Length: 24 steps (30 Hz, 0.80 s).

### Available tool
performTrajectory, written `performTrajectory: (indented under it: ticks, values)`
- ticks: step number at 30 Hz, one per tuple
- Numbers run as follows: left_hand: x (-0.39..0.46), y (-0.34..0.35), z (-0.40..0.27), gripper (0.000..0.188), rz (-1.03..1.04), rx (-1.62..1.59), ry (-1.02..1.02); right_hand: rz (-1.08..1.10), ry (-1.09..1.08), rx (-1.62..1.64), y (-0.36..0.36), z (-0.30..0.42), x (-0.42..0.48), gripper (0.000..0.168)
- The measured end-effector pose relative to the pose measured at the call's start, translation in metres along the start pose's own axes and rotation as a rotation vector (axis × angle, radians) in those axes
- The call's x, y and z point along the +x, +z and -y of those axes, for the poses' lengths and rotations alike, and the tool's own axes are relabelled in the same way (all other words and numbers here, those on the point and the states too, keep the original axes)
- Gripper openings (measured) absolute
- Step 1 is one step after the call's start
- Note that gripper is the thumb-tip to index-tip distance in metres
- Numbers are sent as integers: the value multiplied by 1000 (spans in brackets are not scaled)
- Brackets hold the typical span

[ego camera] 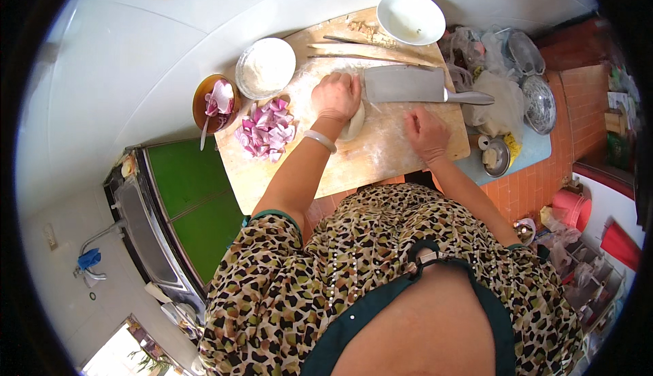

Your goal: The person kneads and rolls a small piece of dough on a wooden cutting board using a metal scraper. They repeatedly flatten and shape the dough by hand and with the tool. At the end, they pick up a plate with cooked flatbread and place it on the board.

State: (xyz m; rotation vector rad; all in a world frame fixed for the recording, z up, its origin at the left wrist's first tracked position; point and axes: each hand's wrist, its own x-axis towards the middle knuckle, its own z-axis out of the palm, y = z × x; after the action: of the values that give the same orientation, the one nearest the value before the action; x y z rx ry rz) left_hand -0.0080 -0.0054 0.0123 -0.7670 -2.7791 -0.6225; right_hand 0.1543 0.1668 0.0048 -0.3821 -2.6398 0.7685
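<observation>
My left hand (336, 95), with a pale bangle on its wrist, presses curled on a lump of white dough (353, 122) on the floured wooden board (316, 185). The hand covers part of the dough. To the right, my right hand (427, 132) is curled low over the board, and whether anything is inside it cannot be seen. Beyond it lies a cleaver (405, 84) with its metal handle over the board's right edge. Chopped red onion (266, 130) is heaped at the left. Behind the onion stands a white bowl of flour (266, 68).
A brown bowl (199, 101) with onion and a spoon stands at the left edge. Thin wooden sticks (377, 52) lie behind the cleaver, near a white bowl (410, 18). At right are plastic bags (495, 100) and a small metal bowl (496, 157).
</observation>
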Motion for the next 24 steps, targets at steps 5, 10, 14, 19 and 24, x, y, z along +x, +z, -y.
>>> performTrajectory:
  ticks: [5, 10, 14, 19, 24]
  values:
    - [20, -45, 7, 57, 571, -390, -415, 38, 33, -12, 0, -1, 2, 19]
    - [-45, -50, -29, 26, 186, 55, 1, 50, 28, 22, -3, 4, 2, 19]
    - [-76, -38, -39, 12, 183, 94, 2, 29, -2, -2, -4, 2, 1, 18]
    - [-62, -25, -39, 12, 54, 96, 56, 7, -27, -35, -4, 3, -2, 20]
    - [-30, -17, -34, 17, 101, 84, 43, -2, -22, -21, -1, 4, -3, 18]
